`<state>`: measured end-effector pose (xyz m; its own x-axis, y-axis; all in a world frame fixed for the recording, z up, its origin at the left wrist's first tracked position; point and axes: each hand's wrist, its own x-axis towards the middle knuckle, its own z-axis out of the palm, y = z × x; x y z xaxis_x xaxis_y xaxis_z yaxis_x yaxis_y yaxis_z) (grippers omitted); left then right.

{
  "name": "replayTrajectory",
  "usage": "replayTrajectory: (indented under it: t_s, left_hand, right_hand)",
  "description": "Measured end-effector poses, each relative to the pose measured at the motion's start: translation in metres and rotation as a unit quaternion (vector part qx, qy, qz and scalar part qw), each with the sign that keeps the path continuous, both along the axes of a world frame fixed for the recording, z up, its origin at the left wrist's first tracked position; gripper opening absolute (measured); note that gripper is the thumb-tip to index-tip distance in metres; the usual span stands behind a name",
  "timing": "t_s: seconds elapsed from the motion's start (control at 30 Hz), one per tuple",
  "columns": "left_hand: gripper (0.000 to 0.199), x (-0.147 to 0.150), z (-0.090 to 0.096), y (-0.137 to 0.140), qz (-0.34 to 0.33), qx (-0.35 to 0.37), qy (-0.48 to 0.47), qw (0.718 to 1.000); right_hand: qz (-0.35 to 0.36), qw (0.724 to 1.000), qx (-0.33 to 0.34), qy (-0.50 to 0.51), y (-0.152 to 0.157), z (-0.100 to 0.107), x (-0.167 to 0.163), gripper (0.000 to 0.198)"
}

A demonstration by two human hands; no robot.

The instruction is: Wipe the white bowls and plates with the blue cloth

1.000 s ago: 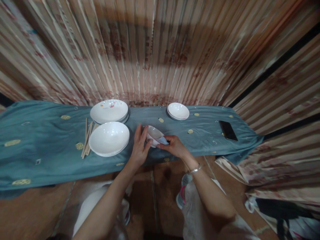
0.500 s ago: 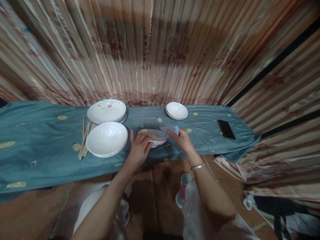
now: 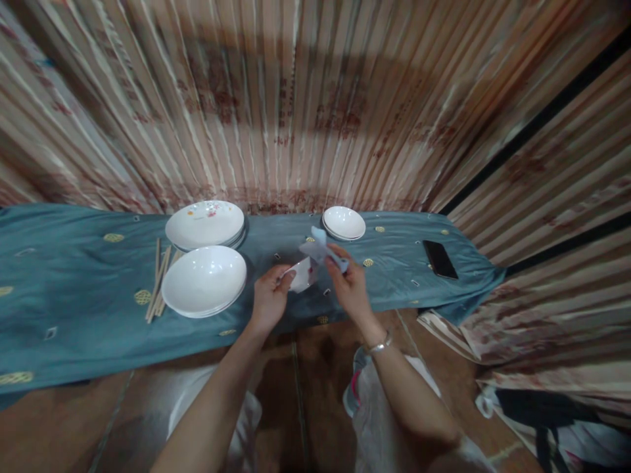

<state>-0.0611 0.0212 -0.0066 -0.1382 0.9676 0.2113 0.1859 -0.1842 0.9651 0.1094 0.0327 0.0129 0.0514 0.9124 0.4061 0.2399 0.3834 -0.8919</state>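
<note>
My left hand (image 3: 270, 294) grips a small white bowl (image 3: 300, 277) by its left side, thumb on the near face. The bowl is tipped on its side, and reddish marks show near its right end. My right hand (image 3: 348, 279) pinches a pale blue-white cloth (image 3: 320, 248), which is bunched against the bowl's right edge and hides part of it. On my right wrist is a silver bangle (image 3: 381, 343). Left of my left hand stands a stack of deep white bowls (image 3: 204, 282).
Behind those bowls lies a stack of white plates (image 3: 207, 225) with a floral print. Wooden chopsticks (image 3: 158, 282) lie to their left. Small white bowls (image 3: 344, 223) stand at the back, and a black phone (image 3: 440, 259) lies on the right of the blue-green tablecloth (image 3: 89, 289).
The bowl has gone from sitting rim-up to tipped on its side, with my left hand now gripping its side. My right hand has moved slightly left with the cloth, now bunched.
</note>
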Motion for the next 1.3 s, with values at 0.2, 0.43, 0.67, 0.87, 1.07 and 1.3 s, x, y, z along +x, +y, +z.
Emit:
replayTrajectory:
  t_s: [0.2, 0.43, 0.67, 0.87, 1.07, 1.3]
  left_hand:
    - [0.025, 0.004, 0.003, 0.001, 0.005, -0.06, -0.299, 0.952]
    - [0.029, 0.002, 0.003, -0.002, -0.02, -0.123, -0.451, 0.884]
    - [0.017, 0.003, -0.006, -0.004, -0.005, -0.051, -0.289, 0.956]
    - [0.017, -0.002, -0.018, -0.001, 0.03, -0.027, -0.215, 0.976]
    - [0.033, 0.008, -0.024, 0.001, -0.014, -0.069, -0.365, 0.929]
    - [0.036, 0.006, -0.03, -0.001, -0.007, -0.077, -0.341, 0.937]
  right_hand:
    - [0.068, 0.944, 0.173, -0.274, -0.021, -0.001, -0.018, 0.041]
    - [0.057, 0.945, 0.15, -0.284, -0.023, -0.009, -0.024, 0.049]
    - [0.022, 0.913, 0.157, -0.377, -0.013, -0.015, -0.044, 0.05]
    - [0.007, 0.909, 0.146, -0.39, 0.0, -0.012, -0.045, 0.047]
    - [0.002, 0.949, 0.133, -0.286, 0.015, -0.014, -0.038, 0.045]
    - [0.016, 0.984, 0.082, -0.159, 0.025, -0.023, -0.031, 0.045]
